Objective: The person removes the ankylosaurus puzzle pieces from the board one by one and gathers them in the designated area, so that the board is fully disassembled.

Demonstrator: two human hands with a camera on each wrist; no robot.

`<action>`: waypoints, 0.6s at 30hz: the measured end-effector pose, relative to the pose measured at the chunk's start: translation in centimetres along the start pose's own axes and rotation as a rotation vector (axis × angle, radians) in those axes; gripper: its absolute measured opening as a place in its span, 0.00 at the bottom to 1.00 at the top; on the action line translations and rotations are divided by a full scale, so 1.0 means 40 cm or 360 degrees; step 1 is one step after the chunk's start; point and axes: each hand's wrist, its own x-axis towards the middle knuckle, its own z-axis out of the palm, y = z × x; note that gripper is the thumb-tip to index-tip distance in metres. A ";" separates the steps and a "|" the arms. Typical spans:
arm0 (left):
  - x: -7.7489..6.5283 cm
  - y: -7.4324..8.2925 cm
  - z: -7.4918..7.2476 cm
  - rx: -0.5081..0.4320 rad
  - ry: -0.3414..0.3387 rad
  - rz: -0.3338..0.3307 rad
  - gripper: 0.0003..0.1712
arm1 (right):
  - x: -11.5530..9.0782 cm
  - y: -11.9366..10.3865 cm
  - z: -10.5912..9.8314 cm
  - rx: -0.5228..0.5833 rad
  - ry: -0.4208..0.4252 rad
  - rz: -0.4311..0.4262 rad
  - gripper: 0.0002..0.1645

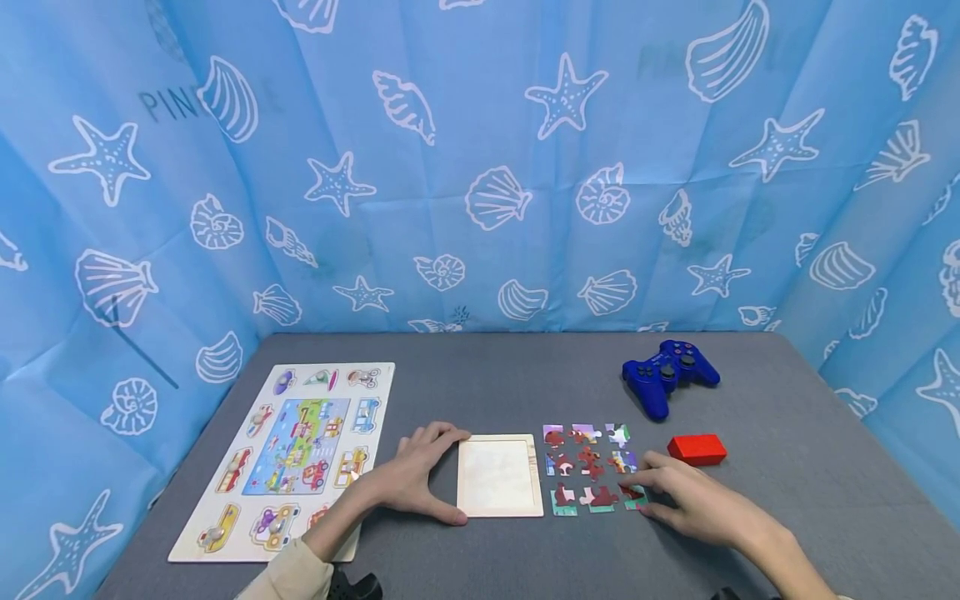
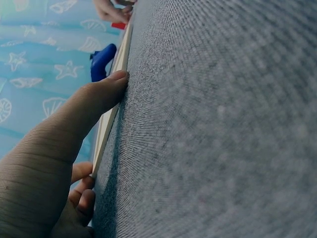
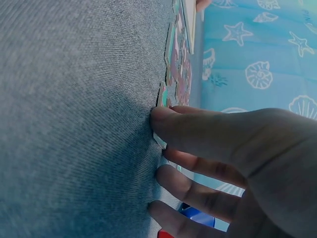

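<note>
In the head view, a square wooden puzzle tray [image 1: 498, 477] with a pale bare inside lies on the grey table. My left hand [image 1: 408, 475] grips it from the left, thumb at the near corner and fingers at the far corner. Jigsaw pieces [image 1: 591, 463] lie in loose rows right of the tray, slightly apart, with red-brown, green and purple print. My right hand [image 1: 693, 504] pinches the near right puzzle piece [image 1: 635, 495] between thumb and index finger. In the right wrist view the thumb covers part of that piece [image 3: 161, 141]; the other fingers rest near the cloth.
A wooden knob-puzzle board [image 1: 225, 500] lies at the left, partly behind the left forearm. Past the right hand are a red block [image 1: 697, 450] and a blue game controller [image 1: 667, 375]. A blue shell-print curtain [image 1: 480, 250] surrounds the table's back and sides.
</note>
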 end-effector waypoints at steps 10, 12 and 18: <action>-0.003 -0.006 0.003 0.0005 -0.0009 -0.0007 0.60 | 0.000 0.000 0.007 0.0024 -0.0011 0.0025 0.23; -0.005 -0.006 0.003 0.0009 -0.0006 0.0000 0.61 | 0.000 0.000 0.008 0.0023 -0.0010 0.0029 0.23; -0.004 -0.002 0.001 0.0014 -0.0003 0.0040 0.61 | -0.008 -0.005 0.007 -0.0069 0.0090 -0.0040 0.23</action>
